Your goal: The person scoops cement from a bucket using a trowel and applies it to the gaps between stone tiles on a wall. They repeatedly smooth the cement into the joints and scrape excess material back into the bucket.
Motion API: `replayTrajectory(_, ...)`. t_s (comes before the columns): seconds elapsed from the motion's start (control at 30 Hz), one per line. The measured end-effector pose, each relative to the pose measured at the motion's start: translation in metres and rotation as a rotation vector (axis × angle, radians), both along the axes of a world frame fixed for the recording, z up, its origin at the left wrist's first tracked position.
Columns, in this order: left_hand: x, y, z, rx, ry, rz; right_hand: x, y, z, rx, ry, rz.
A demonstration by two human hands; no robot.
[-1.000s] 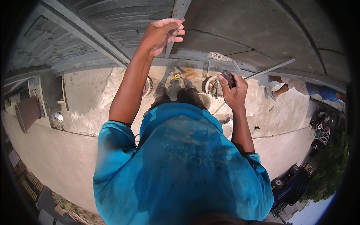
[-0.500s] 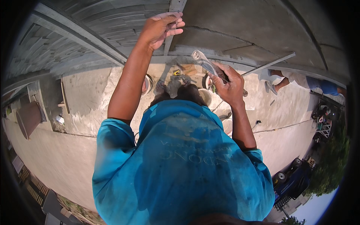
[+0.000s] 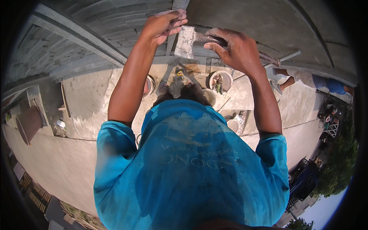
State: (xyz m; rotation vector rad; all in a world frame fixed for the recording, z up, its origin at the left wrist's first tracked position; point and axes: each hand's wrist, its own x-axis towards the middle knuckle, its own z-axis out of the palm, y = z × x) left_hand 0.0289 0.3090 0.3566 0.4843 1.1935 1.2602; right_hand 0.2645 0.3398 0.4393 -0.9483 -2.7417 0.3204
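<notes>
My left hand [image 3: 166, 23] is raised against the grey upright strip [image 3: 170, 49] on the wall, its thumb and forefinger pinched together, the other fingers loosely bent. What they hold, if anything, is too small to make out. My right hand [image 3: 237, 51] grips the dark handle of a hatchet-like tool; its pale, dust-caked head [image 3: 184, 42] hangs sideways just below my left fingertips. Below, a yellow tape measure [image 3: 179, 73] lies on the dusty ground near my feet [image 3: 163, 86]. A white bucket with assorted tools [image 3: 220, 81] stands to the right of them.
Another person's legs [image 3: 293, 82] are at the right by the wall. Other buckets [image 3: 149, 86] stand around my feet. A long thin bar [image 3: 290, 55] slants right of my right hand. A brown board [image 3: 28, 124] leans at far left; a dark vehicle [image 3: 303, 180] is at lower right.
My right hand has risen and swung inward, turning the tool so its head is now just under my left fingers. My left hand has moved slightly up.
</notes>
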Motion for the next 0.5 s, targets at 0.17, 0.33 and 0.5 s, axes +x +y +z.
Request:
replayTrajectory(0.17,-0.005,0.003,-0.01,-0.018,0.022,-0.008,-0.017,0.016,0.004,-0.002,-0.152,0.014)
replayTrajectory(0.33,-0.006,0.003,-0.015,-0.011,-0.003,0.036,-0.033,0.019,0.021,-0.109,-0.262,-0.077)
replayTrajectory(0.5,-0.006,0.005,-0.014,-0.005,-0.02,0.017,-0.029,0.024,0.017,-0.041,-0.217,-0.008)
